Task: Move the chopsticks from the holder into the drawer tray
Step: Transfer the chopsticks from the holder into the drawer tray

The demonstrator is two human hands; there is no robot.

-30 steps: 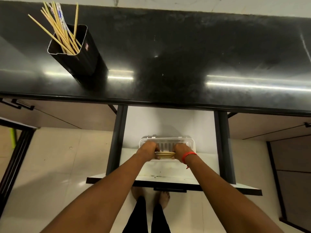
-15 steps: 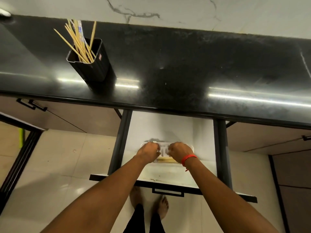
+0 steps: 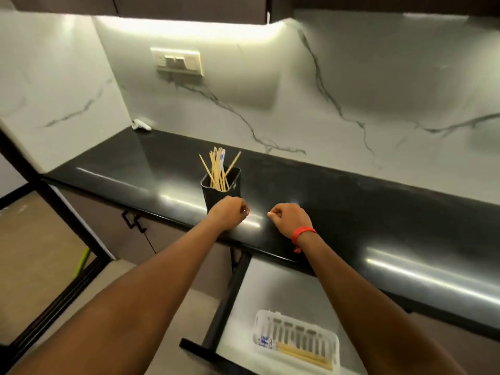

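A black square holder (image 3: 216,194) stands on the black counter (image 3: 351,201), with several wooden chopsticks (image 3: 217,169) sticking up out of it. My left hand (image 3: 228,213) hovers just in front of the holder, fingers curled with nothing in them. My right hand (image 3: 290,217), with a red wristband, is a little to the right over the counter, fingers also curled and empty. Below, the open drawer (image 3: 238,301) holds a clear plastic tray (image 3: 295,334) with a few chopsticks (image 3: 303,353) lying in it, one in a paper sleeve.
A marble backsplash with a switch plate (image 3: 178,62) rises behind the counter. A small white object (image 3: 141,125) lies at the counter's far left corner. Cabinet doors with black handles (image 3: 132,220) are below left. The drawer's black front edge (image 3: 205,353) juts out toward me.
Both hands have let go of the chopsticks in the tray and risen from the drawer to the counter near the holder. The view has tilted up to the wall.
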